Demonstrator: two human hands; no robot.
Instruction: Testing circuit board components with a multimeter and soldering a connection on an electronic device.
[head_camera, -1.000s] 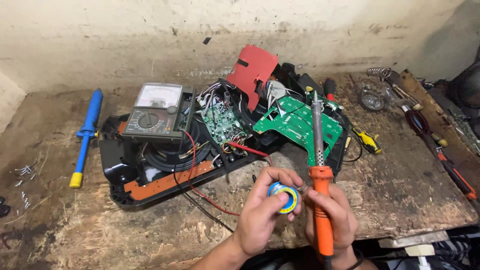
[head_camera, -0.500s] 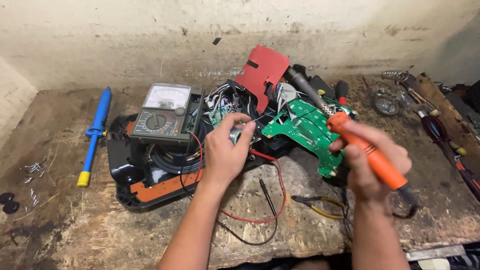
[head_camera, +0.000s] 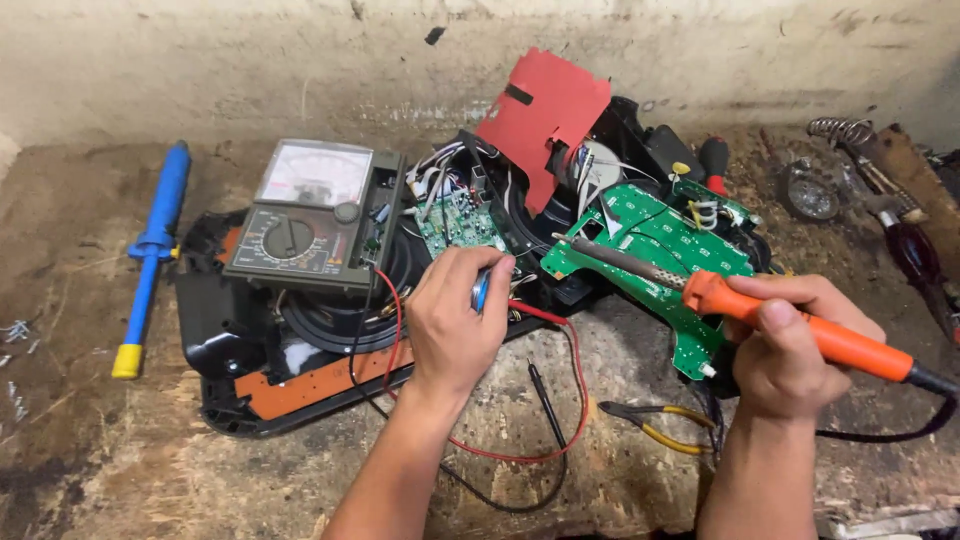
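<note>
Blue plastic marks the far left: a desoldering pump (head_camera: 150, 255) lies on the rough wooden bench (head_camera: 90, 470), well apart from both hands. Nearer the left hand (head_camera: 452, 330), just to its left, an analog multimeter (head_camera: 315, 215) rests on the opened black housing (head_camera: 240, 400), and its red test lead (head_camera: 575, 390) and black test lead (head_camera: 545, 400) loop on the bench below that hand's wrist. The left hand is closed around a small blue spool (head_camera: 481, 291), likely solder (only an edge shows between the fingers), held just below the small green circuit board (head_camera: 460, 225). A red card sheet (head_camera: 545, 115) stands above and between the hands. The right hand (head_camera: 785, 345) grips the orange soldering iron (head_camera: 800, 325) by its handle, its metal shaft lying across the large green circuit board (head_camera: 650, 245), tip pointing toward the left hand. The risks I see come from that tip: if hot, it could burn the left fingers close by, scorch the wiring bundle near the small board, or bridge contacts if it slides. The iron's cord (head_camera: 900, 435) trails off right and could snag and jerk the tip. Yellow-handled pliers (head_camera: 655, 430) lie just left of the right forearm, and screwdrivers (head_camera: 915, 250) rest further right.
</note>
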